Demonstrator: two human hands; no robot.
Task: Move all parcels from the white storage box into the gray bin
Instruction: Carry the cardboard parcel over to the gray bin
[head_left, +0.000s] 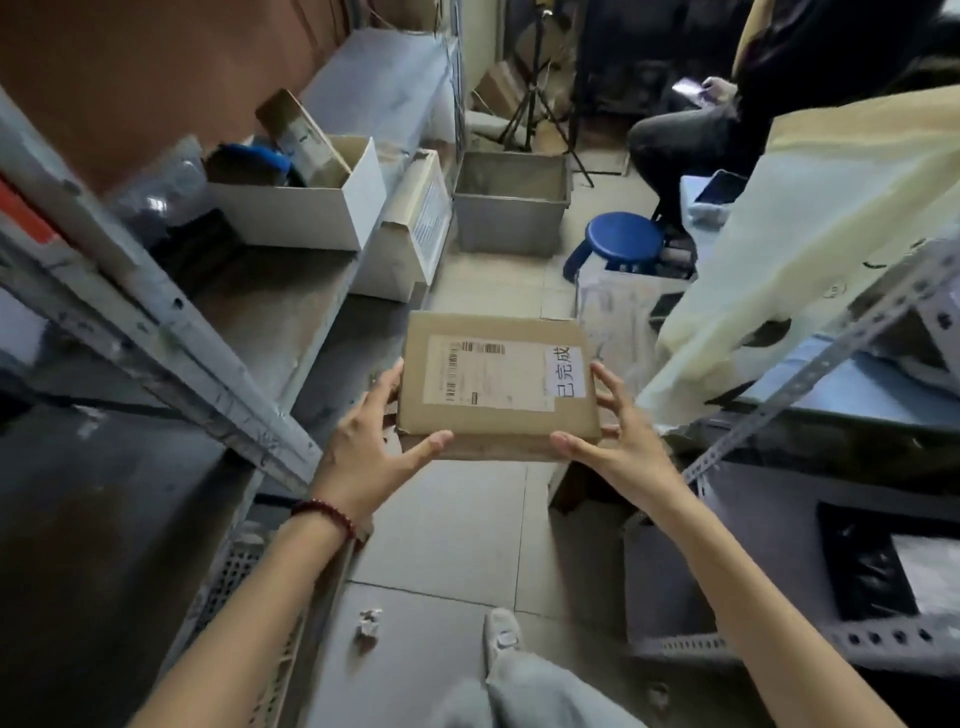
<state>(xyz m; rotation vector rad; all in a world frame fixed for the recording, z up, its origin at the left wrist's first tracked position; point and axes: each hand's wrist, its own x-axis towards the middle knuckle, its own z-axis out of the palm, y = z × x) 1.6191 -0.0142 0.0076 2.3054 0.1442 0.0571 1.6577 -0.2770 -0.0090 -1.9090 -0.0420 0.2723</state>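
Observation:
A flat brown cardboard parcel (493, 379) with a shipping label and a white sticker hangs level over the floor in the aisle. My left hand (371, 447) grips its left edge and my right hand (615, 441) grips its right edge, thumbs on the near side. The gray bin (511, 218) stands on the floor farther down the aisle, and no parcel shows inside it. A white storage box (306, 208) sits on the left shelf with a tilted cardboard parcel (304, 137) and something blue in it.
Metal shelving (171, 332) lines the left and right of the narrow aisle. A blue stool (623, 244) stands right of the bin, with a seated person (691, 135) and a tripod (535, 93) behind. Crumpled paper (368, 626) lies on the floor tiles.

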